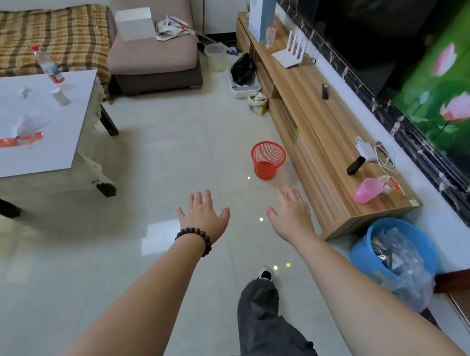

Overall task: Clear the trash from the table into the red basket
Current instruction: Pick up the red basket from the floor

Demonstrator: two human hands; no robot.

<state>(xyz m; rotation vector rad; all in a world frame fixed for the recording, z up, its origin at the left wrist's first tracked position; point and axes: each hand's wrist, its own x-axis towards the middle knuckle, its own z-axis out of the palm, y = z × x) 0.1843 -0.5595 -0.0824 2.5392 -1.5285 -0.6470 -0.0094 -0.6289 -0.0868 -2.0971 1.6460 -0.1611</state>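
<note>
You won't find any readable text in this view. Water bottle [48, 65] at 10 o'clock on the desk [34, 151]: red-and-white label, print blurred. Red wrapper [15, 141] at 9 o'clock on the desk: no legible lettering. Blue-and-white paper bag [262, 9] at 1 o'clock on the wooden TV stand [322, 134]: pale marks, unreadable. Papers [171, 26] on the sofa seat at 12 o'clock: printing too small to tell. Router [292, 52] at 1 o'clock: no visible marking.
</note>
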